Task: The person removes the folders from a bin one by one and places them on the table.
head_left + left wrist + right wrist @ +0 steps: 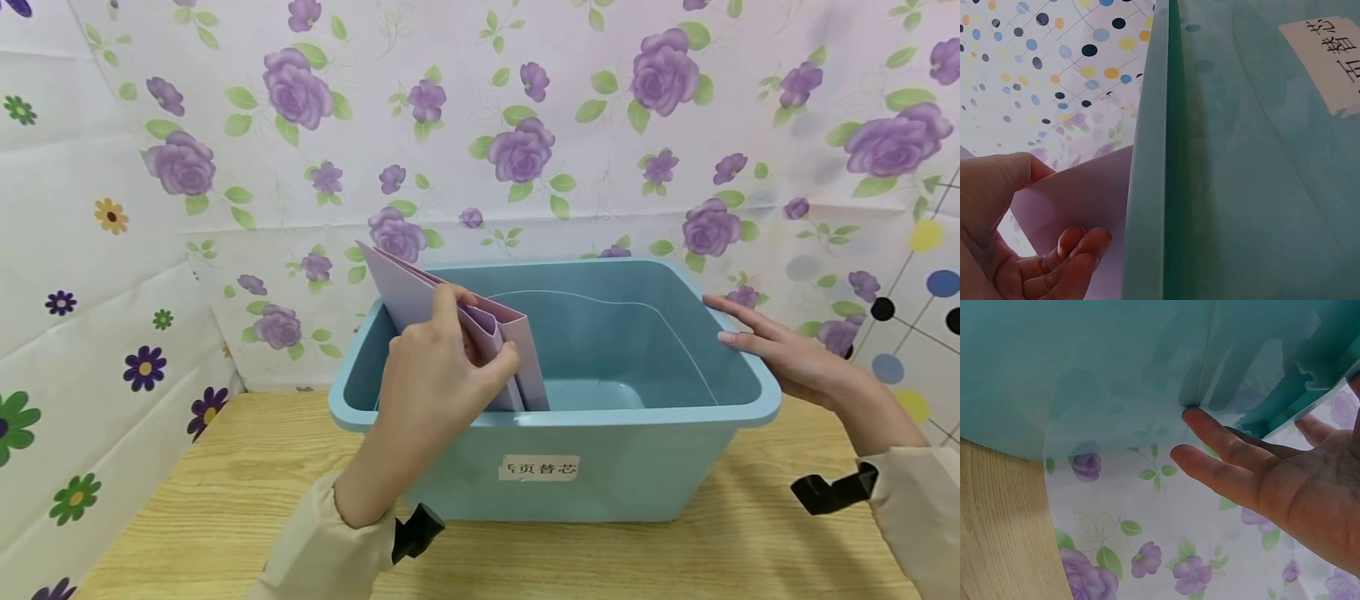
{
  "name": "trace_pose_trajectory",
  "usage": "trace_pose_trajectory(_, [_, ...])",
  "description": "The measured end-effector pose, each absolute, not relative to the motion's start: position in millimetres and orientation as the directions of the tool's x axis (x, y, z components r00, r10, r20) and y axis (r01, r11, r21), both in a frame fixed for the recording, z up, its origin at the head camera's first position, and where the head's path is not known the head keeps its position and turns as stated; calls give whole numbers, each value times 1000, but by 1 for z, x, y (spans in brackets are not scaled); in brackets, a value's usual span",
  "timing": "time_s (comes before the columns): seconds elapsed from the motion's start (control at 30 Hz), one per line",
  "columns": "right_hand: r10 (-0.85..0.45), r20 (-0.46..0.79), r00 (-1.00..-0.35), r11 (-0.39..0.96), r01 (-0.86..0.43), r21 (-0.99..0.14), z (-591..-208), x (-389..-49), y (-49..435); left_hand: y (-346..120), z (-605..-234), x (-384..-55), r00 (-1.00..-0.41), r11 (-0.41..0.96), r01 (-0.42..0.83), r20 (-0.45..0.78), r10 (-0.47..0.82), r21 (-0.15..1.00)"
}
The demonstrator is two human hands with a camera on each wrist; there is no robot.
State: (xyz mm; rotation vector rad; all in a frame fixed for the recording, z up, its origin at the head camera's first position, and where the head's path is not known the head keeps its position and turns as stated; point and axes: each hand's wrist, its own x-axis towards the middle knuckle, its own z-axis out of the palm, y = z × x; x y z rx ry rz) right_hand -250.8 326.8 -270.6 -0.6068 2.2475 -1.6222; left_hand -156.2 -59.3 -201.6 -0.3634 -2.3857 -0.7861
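Left hand (438, 375) pinched the folders (401, 292); they seemed light, stiff and slick, best held by the spines; right hand (798, 358), fingers straight, touched the bin (622, 479)

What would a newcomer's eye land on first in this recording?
Probably the big blue tub in the middle of the head view, its near wall bearing a white label. Next, the purple folders poking above its rim towards the left, held by the left grip, while the right grip touches the right rim. Behind, the purple-rose backdrop stands out too.
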Motion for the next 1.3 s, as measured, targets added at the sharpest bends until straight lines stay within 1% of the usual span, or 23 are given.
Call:
trace_pose_trajectory(0.33, [-503, 13, -864, 282, -178, -943, -272, -251, 328, -71, -190, -158, -796, 758, 447, 597, 95, 475])
trace_pose_trajectory(0.73, [-506, 23, -862, 267, -182, -946, -273, -250, 327, -79, -190, -158, -811, 784, 417, 578, 93, 459])
trace_pose_trajectory(0.9, [-507, 19, -861, 263, -177, -948, -273, -250, 326, -83, -191, -159, -820, 798, 376, 570, 50, 471])
trace_pose_trajectory(1.13, [-509, 22, -861, 268, -183, -946, -273, -249, 325, -92, -190, -164, -779, 831, 336, 627, -20, 444])
trace_pose_trajectory(1.3, [-508, 21, -861, 264, -179, -948, -273, -249, 325, -96, -188, -161, -766, 839, 301, 638, -70, 454])
